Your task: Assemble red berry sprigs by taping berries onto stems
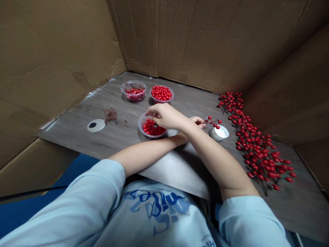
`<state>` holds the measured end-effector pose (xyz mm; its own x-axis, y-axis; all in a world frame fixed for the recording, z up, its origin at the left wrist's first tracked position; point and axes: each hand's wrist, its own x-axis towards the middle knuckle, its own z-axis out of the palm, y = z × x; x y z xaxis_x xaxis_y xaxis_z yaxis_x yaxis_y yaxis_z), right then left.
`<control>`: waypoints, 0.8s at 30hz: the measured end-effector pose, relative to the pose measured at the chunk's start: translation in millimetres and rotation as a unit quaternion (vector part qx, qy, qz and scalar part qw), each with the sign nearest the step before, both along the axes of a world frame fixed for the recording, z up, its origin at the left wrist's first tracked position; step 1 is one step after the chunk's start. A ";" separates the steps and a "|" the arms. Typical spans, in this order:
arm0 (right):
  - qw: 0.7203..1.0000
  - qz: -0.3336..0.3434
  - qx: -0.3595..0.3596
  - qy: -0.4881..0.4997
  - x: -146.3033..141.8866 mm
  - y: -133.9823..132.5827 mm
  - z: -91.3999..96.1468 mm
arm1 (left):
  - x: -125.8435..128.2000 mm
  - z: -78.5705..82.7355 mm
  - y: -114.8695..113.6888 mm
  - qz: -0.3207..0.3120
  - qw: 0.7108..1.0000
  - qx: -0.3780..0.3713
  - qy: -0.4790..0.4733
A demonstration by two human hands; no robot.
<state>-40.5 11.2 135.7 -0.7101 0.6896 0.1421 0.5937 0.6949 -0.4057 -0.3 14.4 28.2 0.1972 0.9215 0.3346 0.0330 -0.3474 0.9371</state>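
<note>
Left grip (197,120) closed on the stem of a red berry sprig (212,121), a white cup (219,133) just beside it. Right grip (161,116) curled over a clear plastic bowl (140,126) of red berries, open or closed impossible to tell. Beyond both grips on the table (74,137), a bowl of berries and twigs (133,93), a full berry bowl (161,93), dried stems (110,115), a long spread of berry sprigs (257,144).
</note>
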 end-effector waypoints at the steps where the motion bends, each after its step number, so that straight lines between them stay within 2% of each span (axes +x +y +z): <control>1: 0.999 0.009 0.004 -0.036 -4.9 4.3 -4.4 | -1.3 0.4 -1.8 -0.017 1.000 0.006 -0.003; 3: 0.994 0.016 0.025 -0.103 -12.3 8.2 -12.0 | -2.3 1.7 -4.5 -0.043 0.999 0.017 -0.023; 8: 0.978 -0.002 0.044 -0.206 -20.2 7.3 -24.0 | 0.5 4.8 -6.4 -0.045 0.996 0.009 -0.076; 24: 0.981 -0.004 0.023 -0.193 -19.3 10.7 -28.2 | 1.9 0.3 -2.8 -0.057 0.996 -0.002 -0.067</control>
<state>-59.8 21.9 107.6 -0.7115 0.6949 -0.1046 0.7026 0.7018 -0.1173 1.6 11.7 28.5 0.2550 0.8968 0.3616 -0.1330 -0.3379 0.9317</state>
